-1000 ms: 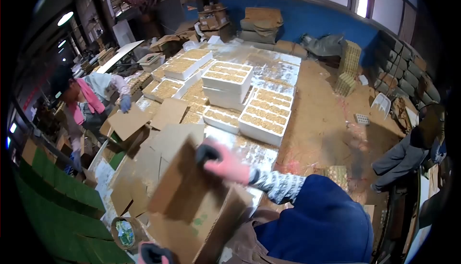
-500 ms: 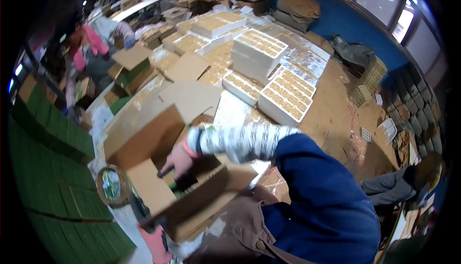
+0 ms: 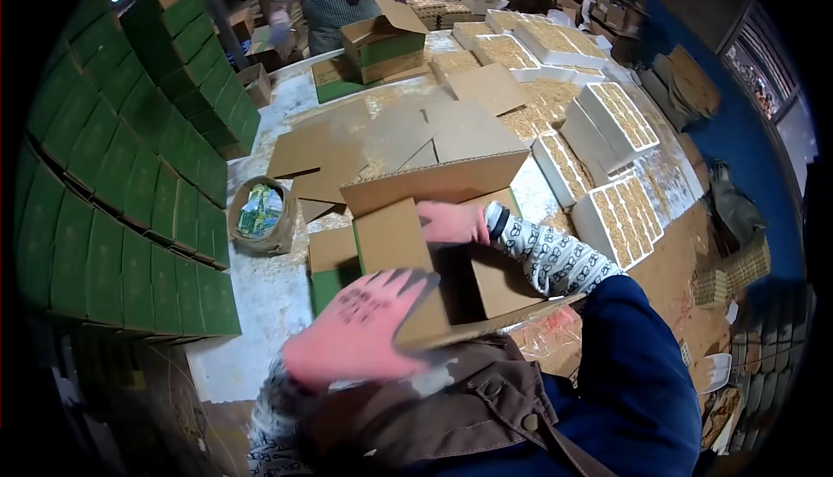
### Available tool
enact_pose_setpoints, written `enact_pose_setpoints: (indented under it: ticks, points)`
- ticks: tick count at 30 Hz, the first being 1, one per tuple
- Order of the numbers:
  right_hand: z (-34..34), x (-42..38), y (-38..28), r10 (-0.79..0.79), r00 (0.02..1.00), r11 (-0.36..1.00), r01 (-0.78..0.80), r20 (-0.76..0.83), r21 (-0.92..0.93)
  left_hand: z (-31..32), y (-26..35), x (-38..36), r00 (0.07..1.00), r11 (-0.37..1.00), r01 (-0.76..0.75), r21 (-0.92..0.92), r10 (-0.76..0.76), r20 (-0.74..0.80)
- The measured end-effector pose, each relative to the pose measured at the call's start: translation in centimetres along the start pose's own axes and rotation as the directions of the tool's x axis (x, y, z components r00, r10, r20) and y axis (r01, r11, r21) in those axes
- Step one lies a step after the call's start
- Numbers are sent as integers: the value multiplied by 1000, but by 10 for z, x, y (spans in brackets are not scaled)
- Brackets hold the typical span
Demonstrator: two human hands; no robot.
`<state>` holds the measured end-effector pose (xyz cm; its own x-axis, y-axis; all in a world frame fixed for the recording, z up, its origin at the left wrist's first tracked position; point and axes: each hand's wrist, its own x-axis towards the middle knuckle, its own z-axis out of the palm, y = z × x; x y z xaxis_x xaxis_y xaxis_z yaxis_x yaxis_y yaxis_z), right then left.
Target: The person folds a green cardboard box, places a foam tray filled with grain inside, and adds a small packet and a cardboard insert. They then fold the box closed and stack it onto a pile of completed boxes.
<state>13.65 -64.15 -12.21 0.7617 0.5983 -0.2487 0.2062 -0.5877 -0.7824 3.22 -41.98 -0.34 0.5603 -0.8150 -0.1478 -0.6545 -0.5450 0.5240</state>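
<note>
An open cardboard box (image 3: 434,178) stands right in front of me, its flaps raised. My left hand (image 3: 360,325), in a pink glove with grey fingertips, lies spread over the box's left flap (image 3: 392,238). At the box's inner left side is my right hand (image 3: 451,222), also pink-gloved; its fingertips are hidden behind that flap. The box's inside looks dark, and its contents cannot be made out. Beside its left side sits a green and brown carton (image 3: 334,260).
A round container (image 3: 285,227) of small packets stands left of the box. Green cartons (image 3: 104,217) are stacked at the far left. White trays of straw-coloured pieces (image 3: 616,217) lie to the right. A co-worker (image 3: 334,9) stands across the table behind an open carton (image 3: 382,43).
The view has swung to the left. My left hand has come up from the box's near left corner onto its flap. My right hand has moved from low inside the box to its left flap.
</note>
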Motion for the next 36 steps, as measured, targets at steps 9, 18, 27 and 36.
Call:
enact_pose_setpoints:
  ticks: [9,18,27,36]
  points:
    - [-147,-65,-90,-595,498,802,417,-631,-426,45,-65,56,836,978,190,91,-112,-537]
    - [-16,-154,-15,216,614,637,-678,-759,-367,170,-129,38,722,574,-176,-800,-477,-501]
    - [95,-179,61,-53,780,975,-94,-624,-200,77,-175,-38,699,523,91,-847,-640,-320]
    - [43,-377,385,818,-282,572,308,-501,760,84,-135,-4,603,738,311,-599,-640,-476]
